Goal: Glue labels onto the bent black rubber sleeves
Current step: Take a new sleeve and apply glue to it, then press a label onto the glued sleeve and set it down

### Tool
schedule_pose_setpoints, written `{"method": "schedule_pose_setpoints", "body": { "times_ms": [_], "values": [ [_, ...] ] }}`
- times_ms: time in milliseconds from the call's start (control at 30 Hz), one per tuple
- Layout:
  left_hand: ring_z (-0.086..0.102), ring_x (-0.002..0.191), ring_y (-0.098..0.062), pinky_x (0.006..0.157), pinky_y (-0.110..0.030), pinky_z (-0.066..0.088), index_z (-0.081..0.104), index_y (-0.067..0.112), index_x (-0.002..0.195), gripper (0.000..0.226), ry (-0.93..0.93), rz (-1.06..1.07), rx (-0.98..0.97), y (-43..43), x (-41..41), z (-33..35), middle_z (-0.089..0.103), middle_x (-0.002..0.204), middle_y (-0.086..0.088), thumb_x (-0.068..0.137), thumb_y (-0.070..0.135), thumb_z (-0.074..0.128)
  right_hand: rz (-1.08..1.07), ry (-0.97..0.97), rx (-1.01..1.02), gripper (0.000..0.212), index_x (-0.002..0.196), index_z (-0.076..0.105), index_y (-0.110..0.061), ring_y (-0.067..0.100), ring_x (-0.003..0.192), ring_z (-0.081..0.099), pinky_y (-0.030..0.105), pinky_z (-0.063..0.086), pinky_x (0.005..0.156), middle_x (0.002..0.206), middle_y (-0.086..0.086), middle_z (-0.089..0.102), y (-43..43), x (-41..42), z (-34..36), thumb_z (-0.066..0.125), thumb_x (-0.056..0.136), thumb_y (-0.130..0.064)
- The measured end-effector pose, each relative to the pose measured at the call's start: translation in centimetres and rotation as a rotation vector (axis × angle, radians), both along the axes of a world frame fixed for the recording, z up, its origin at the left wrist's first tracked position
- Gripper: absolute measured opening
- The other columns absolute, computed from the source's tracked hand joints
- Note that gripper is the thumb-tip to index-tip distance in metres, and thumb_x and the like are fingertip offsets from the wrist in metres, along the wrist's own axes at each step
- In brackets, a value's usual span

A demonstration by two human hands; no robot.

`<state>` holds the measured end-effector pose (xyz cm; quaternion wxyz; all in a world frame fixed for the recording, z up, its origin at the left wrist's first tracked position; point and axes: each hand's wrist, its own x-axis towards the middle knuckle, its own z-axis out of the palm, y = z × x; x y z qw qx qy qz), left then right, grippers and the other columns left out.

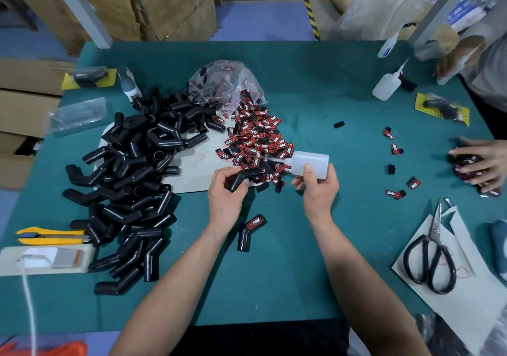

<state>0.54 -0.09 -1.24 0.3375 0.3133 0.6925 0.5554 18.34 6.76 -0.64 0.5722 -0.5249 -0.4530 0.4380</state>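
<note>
My left hand [225,191] grips a bent black rubber sleeve [245,178] just above the green table. My right hand [319,188] holds a translucent glue bottle [310,162] tipped sideways, its nozzle pointing left toward the sleeve's upper end. A heap of red-and-black labels [258,139] lies right behind the hands, spilling from a clear plastic bag [223,85]. A big pile of bare black sleeves [131,174] fills the left side. One sleeve with a label on it [250,232] lies between my forearms.
Another person's hands [482,163] work with labels at the right edge; loose labels [395,150] lie scattered there. Scissors [432,254] rest on paper at the right front. A second glue bottle [386,84] stands at the back right. A yellow cutter [49,236] lies front left.
</note>
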Motion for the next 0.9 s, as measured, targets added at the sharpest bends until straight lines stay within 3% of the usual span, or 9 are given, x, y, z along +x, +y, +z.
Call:
{"method": "schedule_pose_setpoints", "body": {
  "times_ms": [100, 167, 233, 333, 433, 567, 700, 800, 900],
  "values": [
    [0.068, 0.100, -0.009, 0.091, -0.020, 0.052, 0.066, 0.038, 0.099, 0.038, 0.012, -0.002, 0.009, 0.1, 0.0, -0.1, 0.071, 0.109, 0.006, 0.086, 0.005, 0.079, 0.118, -0.180, -0.043, 0.023, 0.093, 0.062, -0.032, 0.009, 0.067, 0.066, 0.022, 0.050, 0.058, 0.081, -0.011, 0.069, 0.4, 0.1, -0.3, 0.074, 0.075, -0.042],
    [0.068, 0.103, -0.012, 0.094, -0.024, 0.053, 0.066, 0.039, 0.099, 0.039, 0.024, -0.002, 0.015, 0.1, 0.0, -0.2, 0.070, 0.110, 0.006, 0.085, 0.004, 0.079, 0.191, -0.334, -0.070, 0.023, 0.093, 0.062, -0.046, 0.001, 0.067, 0.061, 0.018, 0.048, 0.058, 0.085, -0.019, 0.067, 0.5, 0.2, -0.7, 0.074, 0.074, -0.046],
    [0.068, 0.105, -0.016, 0.096, -0.029, 0.054, 0.065, 0.040, 0.099, 0.040, 0.027, -0.003, 0.016, 0.2, -0.1, -0.3, 0.070, 0.111, 0.004, 0.085, 0.004, 0.078, 0.226, -0.421, -0.097, 0.024, 0.094, 0.061, -0.051, 0.003, 0.076, 0.063, 0.024, 0.052, 0.066, 0.092, -0.017, 0.067, 0.8, 0.4, -0.9, 0.073, 0.074, -0.046],
    [0.068, 0.104, -0.018, 0.096, -0.032, 0.055, 0.065, 0.039, 0.099, 0.041, 0.029, -0.007, 0.014, 0.2, -0.1, -0.4, 0.070, 0.111, 0.002, 0.086, 0.003, 0.078, 0.215, -0.567, -0.043, 0.020, 0.096, 0.060, -0.045, 0.005, 0.099, 0.058, 0.029, 0.049, 0.087, 0.104, -0.018, 0.062, 1.6, 1.1, -1.0, 0.072, 0.080, -0.040],
    [0.068, 0.101, -0.015, 0.093, -0.029, 0.055, 0.065, 0.039, 0.100, 0.040, 0.022, -0.003, 0.009, 0.2, -0.2, -0.5, 0.071, 0.110, 0.002, 0.086, 0.004, 0.078, 0.126, -0.560, -0.111, 0.023, 0.100, 0.058, -0.035, 0.013, 0.088, 0.061, 0.030, 0.051, 0.079, 0.100, -0.011, 0.063, 2.2, 1.8, -1.0, 0.075, 0.085, -0.039],
    [0.067, 0.094, -0.005, 0.086, -0.016, 0.051, 0.065, 0.039, 0.101, 0.037, 0.009, 0.003, 0.019, 0.2, -0.3, -0.6, 0.070, 0.108, 0.005, 0.087, 0.007, 0.078, 0.037, -0.562, -0.099, 0.031, 0.103, 0.055, -0.032, 0.004, 0.084, 0.058, 0.014, 0.044, 0.074, 0.097, -0.014, 0.061, 2.2, 1.9, -1.0, 0.078, 0.082, -0.038],
    [0.067, 0.092, 0.000, 0.083, -0.013, 0.050, 0.065, 0.036, 0.104, 0.032, -0.030, 0.026, 0.030, 0.1, -0.3, -0.7, 0.072, 0.106, 0.009, 0.089, 0.011, 0.078, 0.080, -0.634, -0.153, 0.032, 0.106, 0.055, -0.029, 0.012, 0.083, 0.061, 0.036, 0.054, 0.078, 0.100, -0.007, 0.063, 2.4, 1.8, -1.3, 0.077, 0.084, -0.035],
    [0.067, 0.088, 0.000, 0.080, -0.013, 0.050, 0.064, 0.036, 0.104, 0.031, -0.061, 0.051, 0.039, 0.1, -0.4, -0.6, 0.073, 0.104, 0.007, 0.090, 0.012, 0.079, 0.112, -0.679, -0.169, 0.031, 0.105, 0.051, -0.032, 0.016, 0.087, 0.061, 0.045, 0.054, 0.082, 0.103, -0.005, 0.061, 2.4, 1.6, -1.3, 0.075, 0.085, -0.035],
    [0.066, 0.084, 0.002, 0.076, -0.012, 0.050, 0.064, 0.037, 0.103, 0.033, -0.077, 0.074, 0.056, 0.0, -0.5, -0.7, 0.072, 0.100, 0.008, 0.089, 0.011, 0.079, 0.034, -0.600, -0.050, 0.050, 0.123, 0.053, -0.016, 0.013, 0.097, 0.056, 0.031, 0.049, 0.093, 0.121, 0.004, 0.053, 1.9, 1.4, -0.6, 0.081, 0.083, -0.026]
  ]
}}
